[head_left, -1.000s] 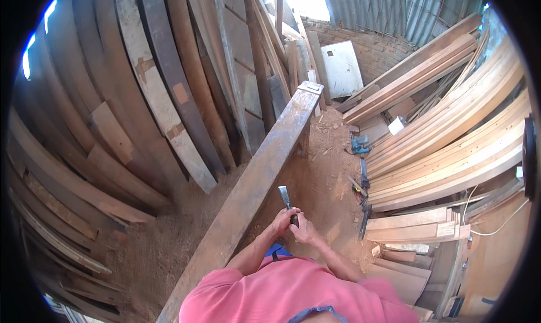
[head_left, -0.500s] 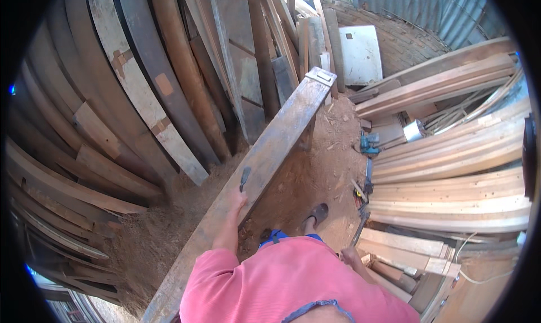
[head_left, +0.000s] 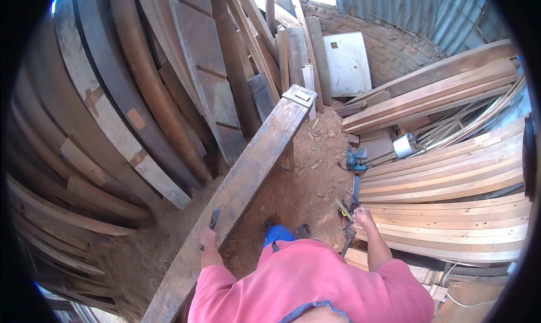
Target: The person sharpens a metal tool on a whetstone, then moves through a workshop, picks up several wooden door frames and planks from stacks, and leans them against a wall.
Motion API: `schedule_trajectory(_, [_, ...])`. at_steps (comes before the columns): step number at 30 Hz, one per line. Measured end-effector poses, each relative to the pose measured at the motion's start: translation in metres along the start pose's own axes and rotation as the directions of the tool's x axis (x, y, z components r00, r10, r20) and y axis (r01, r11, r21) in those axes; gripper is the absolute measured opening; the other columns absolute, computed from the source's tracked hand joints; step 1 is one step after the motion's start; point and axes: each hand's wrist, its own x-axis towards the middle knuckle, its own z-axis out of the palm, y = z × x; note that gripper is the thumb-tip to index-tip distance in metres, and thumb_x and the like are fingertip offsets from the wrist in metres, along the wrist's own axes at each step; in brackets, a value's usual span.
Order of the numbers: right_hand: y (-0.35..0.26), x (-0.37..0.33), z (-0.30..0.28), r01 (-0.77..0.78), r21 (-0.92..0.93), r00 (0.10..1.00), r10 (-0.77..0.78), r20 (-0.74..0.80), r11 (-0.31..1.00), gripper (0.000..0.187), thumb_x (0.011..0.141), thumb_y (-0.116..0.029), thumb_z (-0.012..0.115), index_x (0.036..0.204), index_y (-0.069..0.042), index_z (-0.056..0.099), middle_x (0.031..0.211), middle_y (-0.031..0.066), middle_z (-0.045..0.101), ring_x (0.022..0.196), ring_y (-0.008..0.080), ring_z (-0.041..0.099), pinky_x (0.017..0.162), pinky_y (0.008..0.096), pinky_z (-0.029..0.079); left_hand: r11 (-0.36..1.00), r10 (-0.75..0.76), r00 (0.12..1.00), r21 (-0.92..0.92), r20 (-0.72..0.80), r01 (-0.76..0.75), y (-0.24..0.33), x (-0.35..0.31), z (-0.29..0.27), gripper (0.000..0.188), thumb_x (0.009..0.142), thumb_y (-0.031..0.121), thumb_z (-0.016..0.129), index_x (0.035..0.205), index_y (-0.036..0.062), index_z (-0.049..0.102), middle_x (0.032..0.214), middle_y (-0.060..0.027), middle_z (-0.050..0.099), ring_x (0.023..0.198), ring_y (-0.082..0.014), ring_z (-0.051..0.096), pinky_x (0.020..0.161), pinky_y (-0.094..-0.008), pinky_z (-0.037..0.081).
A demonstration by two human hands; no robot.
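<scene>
Our right hand [head_left: 363, 217] sits farther forward than half a second ago. Before us slants the long wooden surface [head_left: 253, 154]; pale planks [head_left: 439, 221] lie stacked at right. That right hand curls near some tools [head_left: 347, 237], its contents unclear to us; our left hand [head_left: 208, 238], over the surface, wraps around a chisel [head_left: 214, 217].

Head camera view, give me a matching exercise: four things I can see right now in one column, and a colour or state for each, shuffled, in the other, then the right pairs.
Things:
1. Chisel-like tool
2. Power tool
3. Panel with a small square hole
4. Shirt

Colours or states:
A. Pink
B. White
C. Gripped in the left hand
D. Blue-green

Right pairs: 1-C, 2-D, 3-B, 4-A.
</scene>
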Motion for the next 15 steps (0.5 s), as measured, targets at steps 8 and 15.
schedule_trajectory(8, [-0.024, 0.062, 0.061, 0.262, -0.348, 0.95, -0.178, 0.256, 0.9, 0.019, 0.092, -0.02, 0.059, 0.099, -0.003, 0.063, 0.073, 0.0029, 0.062, 0.058, 0.0137, 0.058, 0.046, 0.0303, 0.044, 0.972, -0.166, 0.953, -0.203, -0.254, 0.115, 0.07, -0.002, -0.033, 0.071, 0.082, 0.047, 0.064, 0.138, 0.0052, 0.051, 0.153, -0.0281, 0.029, 0.141, -0.0476, 0.027, 0.115, -0.0575, 0.021])
schedule_trajectory(15, [-0.043, 0.116, 0.085, 0.095, -0.402, 0.936, 0.056, 0.347, 0.911, 0.03, 0.086, -0.029, 0.059, 0.084, -0.001, 0.07, 0.069, 0.0126, 0.066, 0.065, 0.0229, 0.066, 0.056, 0.0397, 0.051, 0.947, 0.152, 0.973, -0.256, -0.174, -0.194, 0.213, 0.011, -0.086, 0.069, 0.082, 0.041, 0.067, 0.14, 0.008, 0.049, 0.156, -0.0292, 0.019, 0.142, -0.0463, 0.023, 0.115, -0.0563, 0.022])
